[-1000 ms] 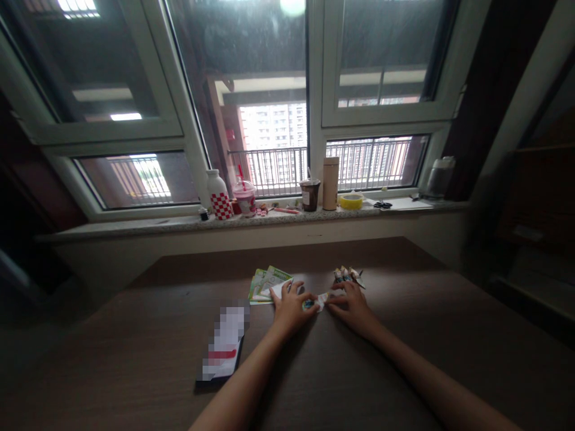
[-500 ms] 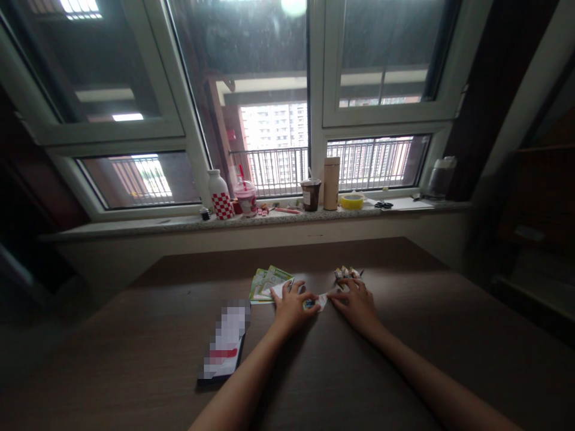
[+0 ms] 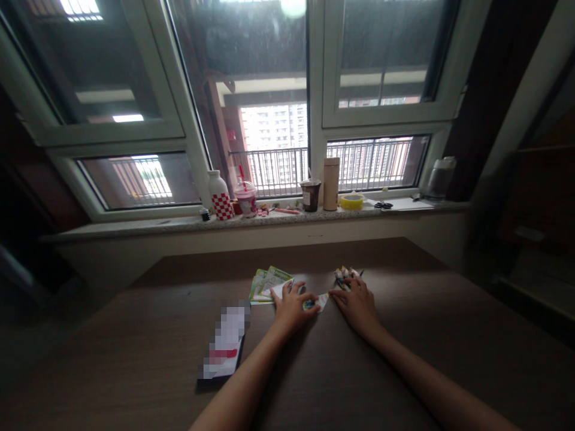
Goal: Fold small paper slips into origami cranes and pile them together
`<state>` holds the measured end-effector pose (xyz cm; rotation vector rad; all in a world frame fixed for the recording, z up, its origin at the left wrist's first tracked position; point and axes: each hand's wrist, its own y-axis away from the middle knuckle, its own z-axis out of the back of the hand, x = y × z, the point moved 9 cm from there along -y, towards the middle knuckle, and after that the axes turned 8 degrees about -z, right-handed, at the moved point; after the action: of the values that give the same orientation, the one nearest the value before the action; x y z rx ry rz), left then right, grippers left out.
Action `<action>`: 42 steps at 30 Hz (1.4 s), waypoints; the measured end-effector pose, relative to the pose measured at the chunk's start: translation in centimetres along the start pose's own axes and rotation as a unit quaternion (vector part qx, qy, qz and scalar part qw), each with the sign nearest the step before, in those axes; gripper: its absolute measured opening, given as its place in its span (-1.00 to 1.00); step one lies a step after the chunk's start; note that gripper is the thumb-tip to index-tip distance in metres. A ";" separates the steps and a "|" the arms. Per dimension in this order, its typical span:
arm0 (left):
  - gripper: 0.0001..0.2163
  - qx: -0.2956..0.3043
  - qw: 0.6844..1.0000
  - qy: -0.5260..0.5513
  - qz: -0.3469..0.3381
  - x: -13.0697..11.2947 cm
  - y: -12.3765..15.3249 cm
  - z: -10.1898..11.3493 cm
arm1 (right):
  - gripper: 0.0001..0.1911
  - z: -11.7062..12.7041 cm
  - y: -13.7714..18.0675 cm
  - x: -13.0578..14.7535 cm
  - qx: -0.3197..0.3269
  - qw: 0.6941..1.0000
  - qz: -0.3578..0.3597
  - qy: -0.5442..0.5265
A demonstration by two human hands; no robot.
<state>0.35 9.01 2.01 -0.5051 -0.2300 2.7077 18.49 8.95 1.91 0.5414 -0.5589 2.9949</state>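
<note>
My left hand (image 3: pixel 291 309) rests on the brown table (image 3: pixel 135 347), fingers curled and pressing down on a small white folded paper piece (image 3: pixel 318 301) with a blue-green print. My right hand (image 3: pixel 358 306) lies flat just right of it, its index finger stretched out to the paper's right corner. Behind the left hand lies a stack of green-and-white printed sheets (image 3: pixel 268 282). Several small folded paper pieces (image 3: pixel 345 275) sit just beyond the right hand's fingertips.
A dark phone-like slab (image 3: pixel 223 347) lies on the table to the left of my left arm. On the stone sill (image 3: pixel 135 224) stand a checked bottle (image 3: pixel 219 194), a pink cup (image 3: pixel 245 197), a dark cup (image 3: pixel 309 194), a tall flask (image 3: pixel 331 175), a tape roll (image 3: pixel 351 201) and scissors (image 3: pixel 383 205).
My right hand has slid slightly right and back, so more of its fingers are off the small paper. The left hand has stayed pressing on it.
</note>
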 end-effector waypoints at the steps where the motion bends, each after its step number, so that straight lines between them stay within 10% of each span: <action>1: -0.78 -0.001 1.000 0.001 -0.002 0.0 0.0 0.0 | -0.78 -0.1 0.0 0.0 0.001 1.000 0.003 -0.007; 42: -0.78 0.018 1.000 0.005 -0.001 -0.3 0.2 0.0 | -0.62 0.2 0.6 1.6 0.050 0.998 0.006 -0.049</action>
<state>0.55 8.71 2.08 -0.5087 -0.1789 2.7011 16.95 8.31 2.47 0.6962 -0.4211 3.0349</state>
